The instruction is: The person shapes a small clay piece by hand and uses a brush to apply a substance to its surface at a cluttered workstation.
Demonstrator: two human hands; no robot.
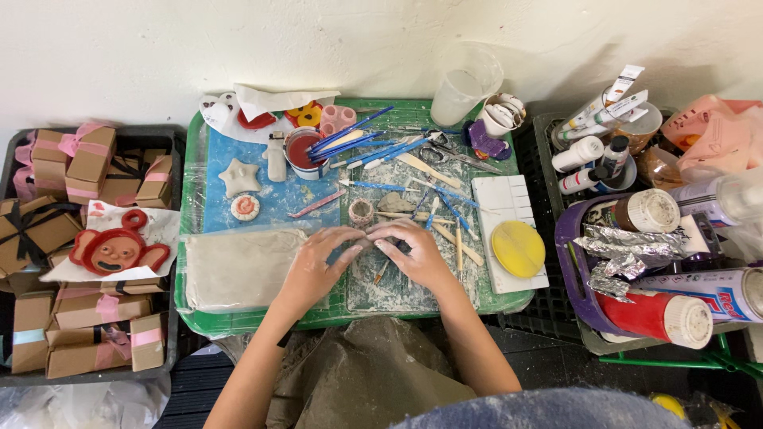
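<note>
Green tray (pixel 238 322) on low stand, dusted white; flat grey clay slab (pixel 238 266) at its left part, just beside left hand (pixel 318 266)

Left hand and right hand (pixel 417 254) meet fingertip to fingertip over tray middle, fingers curled together on small clay piece (pixel 370 236), mostly hidden

Clay likely soft, light, dents easily, bit sticky; best pinched gently from both sides with fingertips

Small clay cup (pixel 361 212) just beyond fingers, thin-walled, fragile

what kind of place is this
Likely a home clay-craft workspace: a grey clay slab on a green tray, blue modelling tools, and paint tubes in a crate.
</note>
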